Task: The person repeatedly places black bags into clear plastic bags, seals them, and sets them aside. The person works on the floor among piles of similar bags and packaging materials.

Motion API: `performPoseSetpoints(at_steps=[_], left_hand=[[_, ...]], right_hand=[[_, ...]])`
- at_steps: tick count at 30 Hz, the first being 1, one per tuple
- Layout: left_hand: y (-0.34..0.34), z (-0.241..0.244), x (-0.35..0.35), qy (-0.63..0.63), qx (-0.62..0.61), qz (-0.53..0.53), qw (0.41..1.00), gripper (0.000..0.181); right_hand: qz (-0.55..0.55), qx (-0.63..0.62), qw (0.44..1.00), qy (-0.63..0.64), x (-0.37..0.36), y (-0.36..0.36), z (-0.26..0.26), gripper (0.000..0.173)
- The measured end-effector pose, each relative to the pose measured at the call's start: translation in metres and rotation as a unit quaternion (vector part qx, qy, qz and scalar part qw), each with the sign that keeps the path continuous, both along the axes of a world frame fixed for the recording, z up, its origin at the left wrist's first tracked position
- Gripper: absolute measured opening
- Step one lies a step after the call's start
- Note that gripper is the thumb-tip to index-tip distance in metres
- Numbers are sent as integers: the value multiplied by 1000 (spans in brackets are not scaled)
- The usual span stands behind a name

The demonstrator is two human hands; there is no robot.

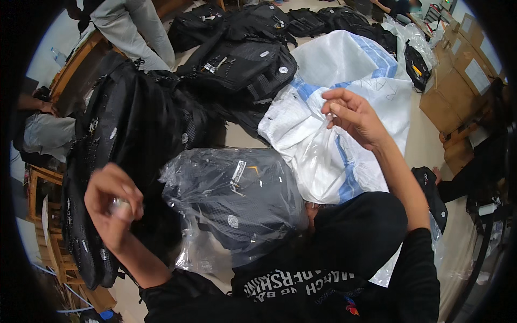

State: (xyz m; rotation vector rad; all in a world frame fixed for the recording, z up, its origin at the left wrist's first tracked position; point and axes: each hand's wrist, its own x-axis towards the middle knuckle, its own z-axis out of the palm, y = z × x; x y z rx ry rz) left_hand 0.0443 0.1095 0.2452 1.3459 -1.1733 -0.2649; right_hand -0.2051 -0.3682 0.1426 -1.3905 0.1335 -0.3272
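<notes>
My left hand (113,208) is raised on the left, blurred, with its fingers curled. A small pale, shiny spot shows among these fingers, too blurred to name. My right hand (355,119) is up over a white woven sack (375,117) with blue stripes. Its thumb and fingers pinch a piece of clear plastic film (329,121), which seems to trail down in front of the sack. Between my forearms a dark backpack (258,194) lies in a clear plastic bag (177,177), against my body. The bag's loose end spreads to the left.
Black backpacks (133,133) are heaped at left, and more backpacks (242,60) lie beyond. Cardboard boxes (456,80) are stacked at right. A person in light trousers (133,28) stands at upper left; another person's hand (48,108) shows at far left. Wooden furniture (52,226) stands lower left.
</notes>
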Motion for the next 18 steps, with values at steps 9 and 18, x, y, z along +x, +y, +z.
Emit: performPoseSetpoints(at_steps=[9, 18], left_hand=[[-101, -32, -72, 369, -139, -53, 917, 78], [-119, -42, -79, 380, -16, -40, 924, 69]], right_hand=[[68, -218, 969, -94, 70, 140, 127, 52], [64, -241, 968, -41, 74, 165, 110, 75]])
